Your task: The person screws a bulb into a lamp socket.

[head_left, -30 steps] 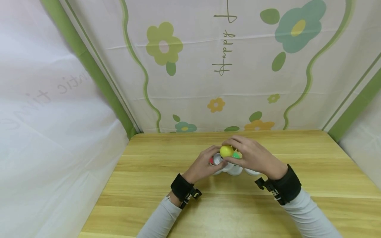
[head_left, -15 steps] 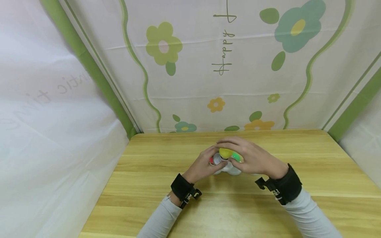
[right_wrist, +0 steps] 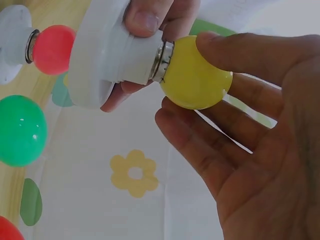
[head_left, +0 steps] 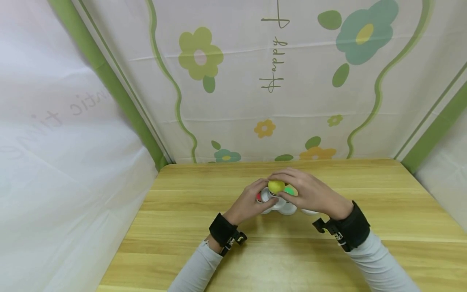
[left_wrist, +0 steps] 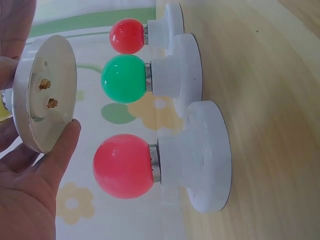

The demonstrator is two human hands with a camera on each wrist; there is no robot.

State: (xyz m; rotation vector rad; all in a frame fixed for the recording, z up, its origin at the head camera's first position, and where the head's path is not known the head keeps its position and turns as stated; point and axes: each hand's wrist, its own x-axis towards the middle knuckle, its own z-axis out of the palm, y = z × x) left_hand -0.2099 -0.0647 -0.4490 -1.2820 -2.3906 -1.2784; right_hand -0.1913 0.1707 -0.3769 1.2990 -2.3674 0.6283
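My left hand [head_left: 249, 204] grips a white round lamp holder [left_wrist: 64, 70] by its base, lifted off the table. Two brass screws show on the holder's hollow underside in the left wrist view. A yellow light bulb [right_wrist: 192, 80] sits in this holder's socket, some of its metal collar showing. Around the yellow bulb curl the thumb and fingers of my right hand [head_left: 308, 190]. Below the held holder stand other white holders on the table, fitted with a large red bulb [left_wrist: 123, 165], a green bulb [left_wrist: 124, 79] and a smaller-looking red bulb [left_wrist: 126, 36].
The wooden table [head_left: 277, 259] stretches toward me and to both sides. Behind it hangs a white cloth [head_left: 233, 97] printed with flowers, with another white cloth wall [head_left: 65, 170] on the left. A white holder rim [head_left: 309, 212] peeks out under my right hand.
The right-hand fingers turned forward over the yellow bulb, covering more of it, then came partly back. The bulb has shifted slightly left and sits in the holder. My left hand stays put.
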